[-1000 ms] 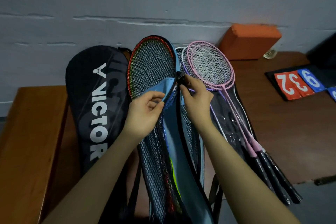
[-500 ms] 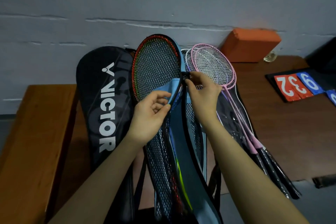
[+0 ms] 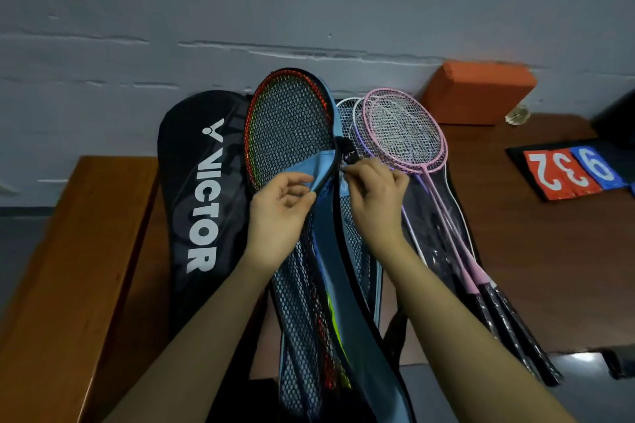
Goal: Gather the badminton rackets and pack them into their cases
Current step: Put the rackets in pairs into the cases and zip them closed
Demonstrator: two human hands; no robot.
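Observation:
A light blue racket case (image 3: 357,330) with mesh panels leans against the wall in the middle. A red-framed racket (image 3: 288,124) sits inside it, its head uncovered at the top. My left hand (image 3: 278,213) pinches the folded blue flap of the case. My right hand (image 3: 374,196) pinches the black zipper pull (image 3: 345,153) at the case's edge. Pink and white rackets (image 3: 402,130) lie on a clear plastic cover to the right, black grips pointing down. A black VICTOR case (image 3: 202,196) leans at the left.
An orange block (image 3: 477,93) stands against the wall at the back right. A dark wooden table (image 3: 549,257) holds red and blue number cards (image 3: 574,172). A lighter wooden bench (image 3: 72,268) is at the left.
The view has shifted so everything sits further right in frame. Both hands keep their hold on the flap and the zipper pull; the right hand sits slightly lower along the case's edge.

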